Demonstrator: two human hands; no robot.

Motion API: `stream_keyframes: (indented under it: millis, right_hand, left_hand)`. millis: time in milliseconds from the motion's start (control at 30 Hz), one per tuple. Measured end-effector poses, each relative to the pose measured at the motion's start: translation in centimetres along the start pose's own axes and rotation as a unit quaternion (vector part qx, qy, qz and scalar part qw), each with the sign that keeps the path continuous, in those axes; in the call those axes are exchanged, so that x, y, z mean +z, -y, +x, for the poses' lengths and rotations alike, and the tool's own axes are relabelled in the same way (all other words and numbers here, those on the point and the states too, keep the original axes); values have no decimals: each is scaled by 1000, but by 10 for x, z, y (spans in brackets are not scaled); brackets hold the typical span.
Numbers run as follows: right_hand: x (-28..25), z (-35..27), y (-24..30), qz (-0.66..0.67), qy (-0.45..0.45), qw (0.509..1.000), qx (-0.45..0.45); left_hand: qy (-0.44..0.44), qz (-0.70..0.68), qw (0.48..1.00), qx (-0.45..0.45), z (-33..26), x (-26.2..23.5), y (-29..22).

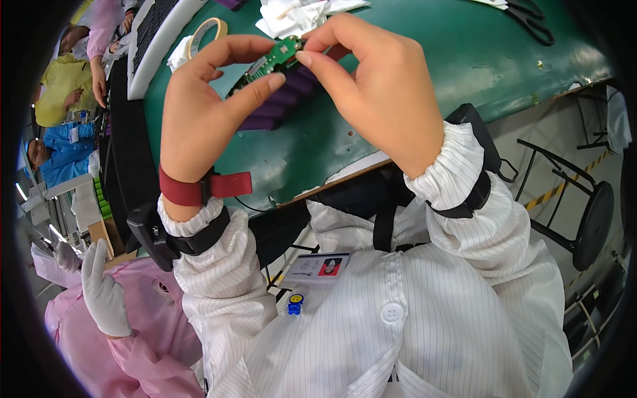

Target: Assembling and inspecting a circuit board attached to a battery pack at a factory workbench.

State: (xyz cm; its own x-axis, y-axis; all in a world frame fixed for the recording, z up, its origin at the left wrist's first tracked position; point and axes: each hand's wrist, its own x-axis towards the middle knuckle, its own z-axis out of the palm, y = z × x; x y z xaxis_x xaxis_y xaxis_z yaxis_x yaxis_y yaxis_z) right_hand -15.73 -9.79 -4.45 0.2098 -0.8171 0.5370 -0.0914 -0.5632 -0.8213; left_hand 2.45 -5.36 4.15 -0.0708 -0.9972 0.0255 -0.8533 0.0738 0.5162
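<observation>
Between my two hands a small green circuit board (281, 55) is held up over the table. The thumb and fingers of my left hand (202, 109) pinch its near-left side. My right hand (375, 83) grips the far-right end between thumb and forefinger. Under the board, partly hidden by it and by my hands, lies a purple ridged block (282, 103) on the green tabletop. A red strap circles my left wrist.
A roll of tape (221, 28) and crumpled white cloth (288, 18) lie at the back. Black-handled scissors (529, 21) rest at the far right. A keyboard (154, 40) stands far left. A pink-sleeved co-worker's gloved hand (105, 298) is at my left. A black stool (590, 225) stands right.
</observation>
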Motion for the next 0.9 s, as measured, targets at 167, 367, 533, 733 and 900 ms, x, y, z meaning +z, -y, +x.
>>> stream_keyframes:
  millis: [167, 367, 533, 733, 900]
  right_hand:
    - [4, -2, -2, 44, -33, 999, -4]
    - [3, -5, 0, 7, -8, 999, 31]
    - [-1, -7, 6, 27, 29, 991, 124]
    - [-4, -3, 2, 107, 75, 966, 221]
    - [-14, 5, -2, 101, 120, 964, 214]
  left_hand:
    - [-102, -18, 995, 5, -2, 21, -7]
    - [-220, 102, 964, 105, -4, 37, -2]
    - [-222, 93, 968, 65, -10, 40, -9]
    - [-226, 86, 970, 25, -11, 46, -21]
    - [-255, 171, 952, 10, -12, 55, -29]
